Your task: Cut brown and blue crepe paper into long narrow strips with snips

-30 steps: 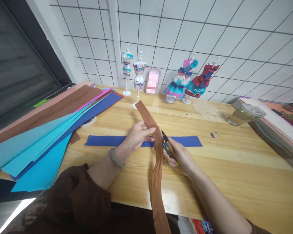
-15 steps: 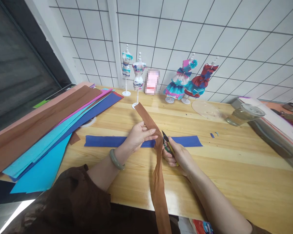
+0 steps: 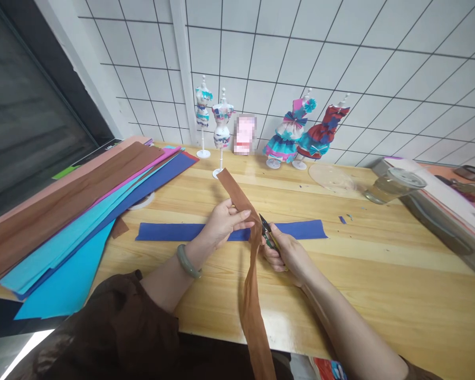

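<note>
Between the thumb and fingers of my left hand [image 3: 224, 222] is a long brown crepe-paper strip [image 3: 254, 295]. One end points up and away over the table; the rest hangs down past the front edge. My right hand [image 3: 282, 248] is closed around thread snips [image 3: 267, 229] with dark pointed blades. The blade tips are beside the strip's right edge, close to my left fingertips; whether they touch it I cannot tell. Under both hands a blue paper strip [image 3: 170, 231] lies flat across the table, its middle partly covered.
Stacked coloured paper sheets [image 3: 71, 211] cover the left side, over a white roll [image 3: 144, 201]. Small dress forms [image 3: 222, 124] and dressed ones [image 3: 287, 140] stand along the wall. At right are a cup of liquid [image 3: 396, 184], a white box [image 3: 431, 206] and blue scraps [image 3: 342, 219].
The hanging part of the brown strip has swung slightly left. My right hand and the snips have shifted a little left. The whole view has moved slightly.
</note>
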`<action>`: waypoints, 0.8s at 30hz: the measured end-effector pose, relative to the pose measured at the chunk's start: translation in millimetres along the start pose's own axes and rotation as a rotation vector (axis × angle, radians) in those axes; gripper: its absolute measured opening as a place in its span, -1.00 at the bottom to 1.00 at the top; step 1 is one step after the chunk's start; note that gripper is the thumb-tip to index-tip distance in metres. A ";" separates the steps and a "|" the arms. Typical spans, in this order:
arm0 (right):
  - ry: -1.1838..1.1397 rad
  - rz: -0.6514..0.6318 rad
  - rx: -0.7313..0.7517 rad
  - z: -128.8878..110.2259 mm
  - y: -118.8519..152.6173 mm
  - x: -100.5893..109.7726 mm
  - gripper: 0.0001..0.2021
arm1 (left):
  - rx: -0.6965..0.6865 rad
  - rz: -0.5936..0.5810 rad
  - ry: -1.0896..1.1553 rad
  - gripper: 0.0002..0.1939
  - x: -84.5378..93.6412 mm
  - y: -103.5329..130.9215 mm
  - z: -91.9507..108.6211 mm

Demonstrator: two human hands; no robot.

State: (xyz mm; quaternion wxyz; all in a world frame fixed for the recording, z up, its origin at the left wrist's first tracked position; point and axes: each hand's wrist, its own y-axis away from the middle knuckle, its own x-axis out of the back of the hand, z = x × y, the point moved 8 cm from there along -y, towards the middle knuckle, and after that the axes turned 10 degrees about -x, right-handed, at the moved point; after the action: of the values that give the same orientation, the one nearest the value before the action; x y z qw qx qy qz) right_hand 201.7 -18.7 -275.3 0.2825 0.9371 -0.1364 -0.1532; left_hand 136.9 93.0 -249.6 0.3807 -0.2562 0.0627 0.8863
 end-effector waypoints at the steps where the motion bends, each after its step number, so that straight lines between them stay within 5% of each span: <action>1: 0.003 0.001 0.004 -0.4 0.3 -0.1 -0.56 | 0.002 0.002 -0.002 -0.67 0.2 0.2 0.0; 24: -0.016 0.033 -0.001 -2.2 2.0 0.3 -0.56 | 0.033 -0.055 -0.022 -0.66 -6.9 3.7 -5.4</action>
State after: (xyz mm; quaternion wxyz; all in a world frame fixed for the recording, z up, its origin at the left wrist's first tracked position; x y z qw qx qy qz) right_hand 202.5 -19.4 -272.5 0.2843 0.9333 -0.1540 -0.1564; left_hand 140.4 84.2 -251.1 0.4100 -0.2418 0.0660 0.8770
